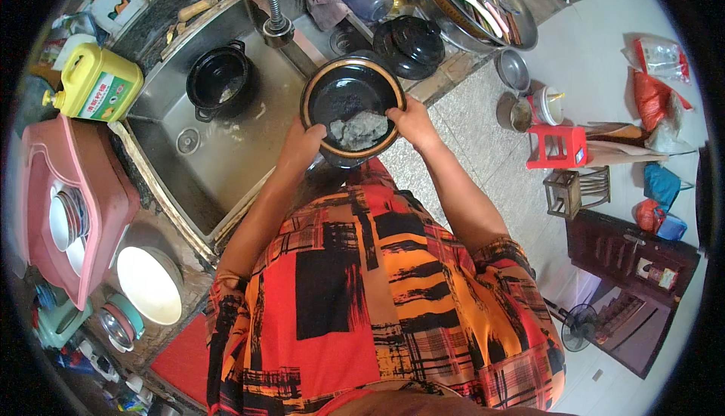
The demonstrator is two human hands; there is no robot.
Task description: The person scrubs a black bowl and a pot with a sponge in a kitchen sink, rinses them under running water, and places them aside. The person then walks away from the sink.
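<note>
My left hand and my right hand grip opposite sides of a dark glazed clay pot with a brown rim. A crumpled grey wad, perhaps a cloth or scrubber, lies inside it, near my thumbs. The pot is held over the right edge of a stainless steel sink. In the sink stands a smaller black two-handled pot, with something small and pale inside. A black glazed lid rests on the counter just beyond the held pot.
The tap rises at the sink's far side. Left of the sink are a yellow detergent jug, a pink dish rack and a cream bowl. A metal basin with chopsticks and spoons stands at the far right. A red stool is on the floor.
</note>
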